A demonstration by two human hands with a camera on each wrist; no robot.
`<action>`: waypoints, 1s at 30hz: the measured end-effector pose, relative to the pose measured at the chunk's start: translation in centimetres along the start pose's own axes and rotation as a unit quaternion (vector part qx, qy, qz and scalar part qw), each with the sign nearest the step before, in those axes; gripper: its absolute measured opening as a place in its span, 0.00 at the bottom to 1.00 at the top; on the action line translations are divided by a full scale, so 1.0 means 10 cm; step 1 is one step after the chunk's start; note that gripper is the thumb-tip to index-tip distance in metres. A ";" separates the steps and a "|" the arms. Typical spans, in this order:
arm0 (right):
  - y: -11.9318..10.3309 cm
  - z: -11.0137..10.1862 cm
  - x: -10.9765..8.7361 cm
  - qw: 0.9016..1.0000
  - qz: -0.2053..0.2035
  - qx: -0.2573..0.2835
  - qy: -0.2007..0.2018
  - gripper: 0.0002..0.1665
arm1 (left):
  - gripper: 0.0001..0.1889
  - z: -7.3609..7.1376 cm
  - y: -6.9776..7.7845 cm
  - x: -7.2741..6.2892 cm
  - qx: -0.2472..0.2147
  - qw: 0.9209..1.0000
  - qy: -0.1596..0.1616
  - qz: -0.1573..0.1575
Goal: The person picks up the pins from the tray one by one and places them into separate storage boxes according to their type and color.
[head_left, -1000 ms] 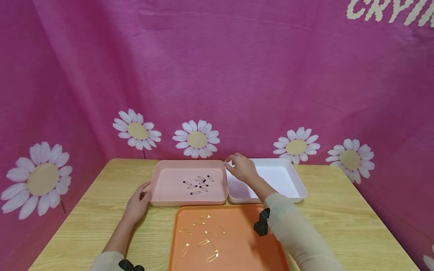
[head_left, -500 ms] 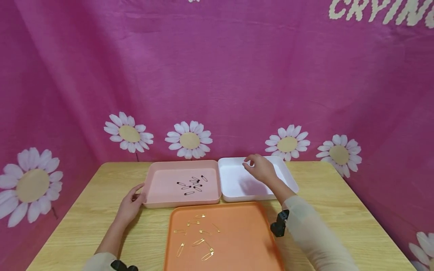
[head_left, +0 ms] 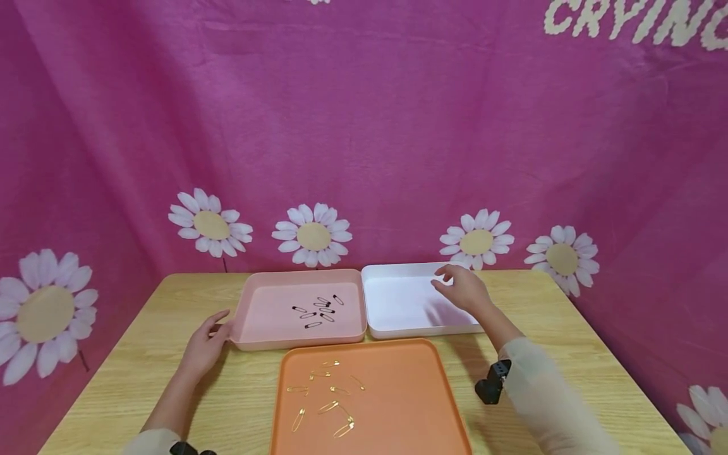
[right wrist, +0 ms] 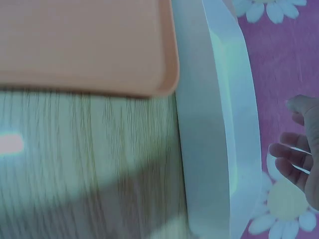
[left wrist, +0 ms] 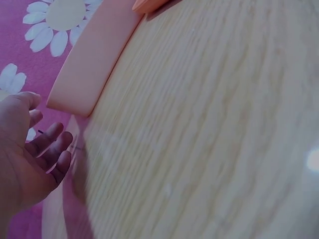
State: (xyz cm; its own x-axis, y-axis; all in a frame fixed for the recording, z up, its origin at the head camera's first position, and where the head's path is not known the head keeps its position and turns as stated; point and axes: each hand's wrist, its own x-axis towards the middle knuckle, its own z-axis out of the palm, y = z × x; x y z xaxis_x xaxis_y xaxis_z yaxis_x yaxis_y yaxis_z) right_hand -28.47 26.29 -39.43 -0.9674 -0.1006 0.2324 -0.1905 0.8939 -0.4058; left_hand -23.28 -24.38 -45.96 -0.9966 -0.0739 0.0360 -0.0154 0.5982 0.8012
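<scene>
Beside the left end of the pink tray (head_left: 263,319) is my left hand (head_left: 203,349); its fingers are loosely bent and nothing is in them. In the left wrist view a small gap shows between that hand (left wrist: 27,162) and the tray wall (left wrist: 94,59). Several black safety pins (head_left: 327,310) lie in the right part of the pink tray. My right hand (head_left: 466,292) hovers over the right side of the white tray (head_left: 392,306), holding nothing, fingers relaxed and apart. In front, the orange tray (head_left: 404,398) carries several gold safety pins (head_left: 298,419) on its left half.
All three trays rest on a light wooden table (head_left: 131,379). The pink and white trays stand side by side, with the orange one close before them. A pink curtain (head_left: 375,139) printed with white daisies hangs behind the table.
My right hand has moved right from the join between the pink and white trays, its fingers spreading. My left hand has drawn slightly away from the pink tray. The view has turned slightly.
</scene>
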 end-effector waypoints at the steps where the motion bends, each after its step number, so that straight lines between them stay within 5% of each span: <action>1: 0.05 -0.03 -0.02 1.000 0.006 0.000 0.000 0.21 | 0.26 -0.02 0.01 -0.01 0.001 1.000 -0.001 0.003; 7: 0.34 -0.19 -0.17 0.999 0.045 0.001 -0.003 0.26 | 0.27 -0.11 0.08 -0.08 0.014 1.000 -0.008 0.022; 14: 0.61 -0.26 -0.34 0.993 0.112 0.018 -0.020 0.32 | 0.26 -0.17 0.17 -0.14 0.052 0.994 -0.004 0.092; 30: 0.81 0.07 -0.63 0.977 0.164 0.133 -0.018 0.41 | 0.22 -0.02 0.60 -0.26 0.122 0.971 -0.018 0.205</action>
State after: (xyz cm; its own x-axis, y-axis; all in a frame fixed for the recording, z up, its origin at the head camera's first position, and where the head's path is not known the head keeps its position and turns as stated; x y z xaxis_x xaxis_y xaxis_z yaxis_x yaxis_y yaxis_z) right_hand -24.00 33.82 -44.79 -0.9880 0.1527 0.0215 0.0991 0.7354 -0.6703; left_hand -20.81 -20.73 -41.16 -0.9254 0.2357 0.2968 0.3686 0.7424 0.5595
